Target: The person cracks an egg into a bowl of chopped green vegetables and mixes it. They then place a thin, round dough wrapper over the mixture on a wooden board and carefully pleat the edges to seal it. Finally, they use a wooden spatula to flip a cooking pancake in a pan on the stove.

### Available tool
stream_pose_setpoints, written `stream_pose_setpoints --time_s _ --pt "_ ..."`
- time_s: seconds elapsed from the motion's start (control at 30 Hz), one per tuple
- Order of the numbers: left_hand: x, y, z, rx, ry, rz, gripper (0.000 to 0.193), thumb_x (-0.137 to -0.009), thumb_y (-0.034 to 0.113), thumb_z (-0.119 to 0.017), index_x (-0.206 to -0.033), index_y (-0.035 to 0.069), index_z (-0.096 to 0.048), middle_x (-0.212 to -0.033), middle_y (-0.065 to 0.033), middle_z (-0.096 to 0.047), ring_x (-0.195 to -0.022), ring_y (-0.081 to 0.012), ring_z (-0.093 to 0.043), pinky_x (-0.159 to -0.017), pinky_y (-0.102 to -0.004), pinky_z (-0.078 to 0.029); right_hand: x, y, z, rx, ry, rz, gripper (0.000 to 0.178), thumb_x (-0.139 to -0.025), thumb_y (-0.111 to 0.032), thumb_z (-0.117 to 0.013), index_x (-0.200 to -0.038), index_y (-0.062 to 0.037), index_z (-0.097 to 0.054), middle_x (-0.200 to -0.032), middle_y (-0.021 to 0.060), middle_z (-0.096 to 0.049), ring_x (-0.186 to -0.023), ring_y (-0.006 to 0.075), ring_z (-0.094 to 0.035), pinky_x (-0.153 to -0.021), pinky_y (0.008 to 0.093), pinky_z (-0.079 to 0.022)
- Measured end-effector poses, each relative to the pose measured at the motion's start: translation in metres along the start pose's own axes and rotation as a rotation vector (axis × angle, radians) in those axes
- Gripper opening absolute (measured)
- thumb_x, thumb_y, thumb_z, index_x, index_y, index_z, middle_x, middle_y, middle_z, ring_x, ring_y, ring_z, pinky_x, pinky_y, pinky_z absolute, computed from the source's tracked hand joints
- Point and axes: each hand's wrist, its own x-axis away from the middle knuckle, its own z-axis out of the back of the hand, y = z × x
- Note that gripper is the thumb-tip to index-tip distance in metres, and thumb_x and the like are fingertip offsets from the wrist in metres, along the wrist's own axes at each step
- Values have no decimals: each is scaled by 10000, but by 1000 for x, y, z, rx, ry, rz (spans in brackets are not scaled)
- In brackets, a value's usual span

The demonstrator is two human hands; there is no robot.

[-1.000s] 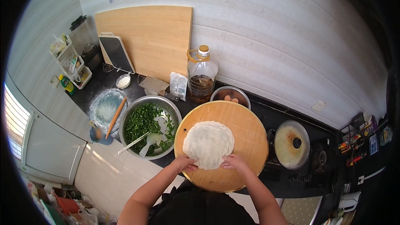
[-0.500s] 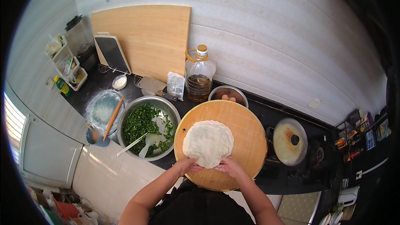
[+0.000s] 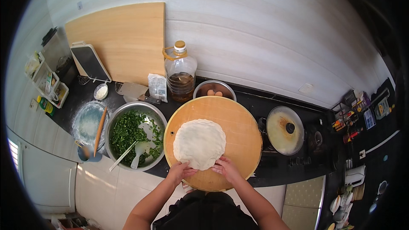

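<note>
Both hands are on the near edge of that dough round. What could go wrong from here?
1. The round wooden board appears to overhang the counter's front edge; pressing with the left hand and right hand near that edge might tip it.
2. The dough round looks thin; pulling at its edge could tear it.
3. The steel bowl of chopped greens sits close beside the board, with utensils sticking out; a left elbow swing could knock them.
</note>
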Motion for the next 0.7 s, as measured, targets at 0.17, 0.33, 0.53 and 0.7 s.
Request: stream_pose_setpoints --time_s 0.17,0.33,0.53,0.7 --pt "17 -5 -6 -96 81 -94 274 -926 143 -538 -1106 -55 -481 -1004 -194 -637 -862 -284 -672 -701 -321 -573 15 -2 14 100 83 124 361 -909 -130 -587 -1236 -41 -462 -1110 99 -578 -970 239 -622 -837 361 -529" --pt "25 -25 2 -303 373 -372 237 -883 137 -579 -1052 -16 -513 -837 -111 -639 -625 -154 -619 -529 -252 -517 33 2 70 126 146 258 339 -907 -121 -592 -1220 -37 -494 -1098 65 -583 -959 183 -606 -812 311 -518" --pt "39 -43 -57 -406 463 -741 200 -908 228 -598 -958 56 -508 -758 -41 -586 -556 -81 -519 -476 -207 -399 121 -7 170 135 196 363 350 -915 -153 -595 -1239 -46 -517 -1170 79 -594 -1013 184 -602 -863 336 -506" --pt "21 -91 -179 -635 139 -750 202 -891 174 -612 -1036 52 -542 -877 -31 -591 -710 -110 -573 -606 -231 -449 216 -3 280 -68 436 414 347 -912 -191 -612 -1220 -49 -542 -1157 77 -616 -1019 184 -606 -858 333 -505"
